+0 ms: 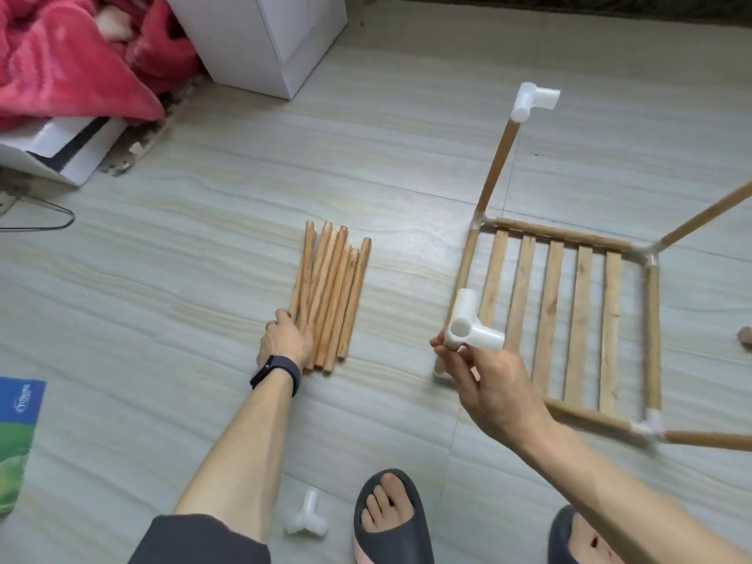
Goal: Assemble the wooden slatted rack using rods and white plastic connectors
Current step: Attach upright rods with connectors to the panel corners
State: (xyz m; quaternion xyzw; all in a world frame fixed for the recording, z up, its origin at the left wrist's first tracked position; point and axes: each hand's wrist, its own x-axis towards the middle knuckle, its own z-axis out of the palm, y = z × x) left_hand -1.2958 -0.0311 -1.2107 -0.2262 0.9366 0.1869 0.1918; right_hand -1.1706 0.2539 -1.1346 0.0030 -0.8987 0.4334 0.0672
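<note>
Largest first: slatted rack frame (569,319) flat on the tiled floor (203,238) at right, five pale slats inside a square of round rods joined at the corners by white connectors; likely light yet stiff, apt to rack or pop at the push-fit joints, so best steadied by a corner joint, not a slat. Three uprights rising from its corners, the far-left upright (498,164) capped with a white elbow connector (533,100). Next, loose bundle of wooden rods (329,295) lying side by side mid-floor, smooth, rigid, prone to rolling; best taken singly near an end. Left hand (285,343) resting on the near ends of that bundle, fingers curled around the leftmost rod, grip not fully visible. Right hand (484,380) pinched shut on a three-way white connector (472,327), held over the frame's near-left corner; hard, slick plastic, probably light, safest gripped by its body with sockets left open. Smallest: spare white connector (307,516) on the floor near the slippered foot (386,519).
</note>
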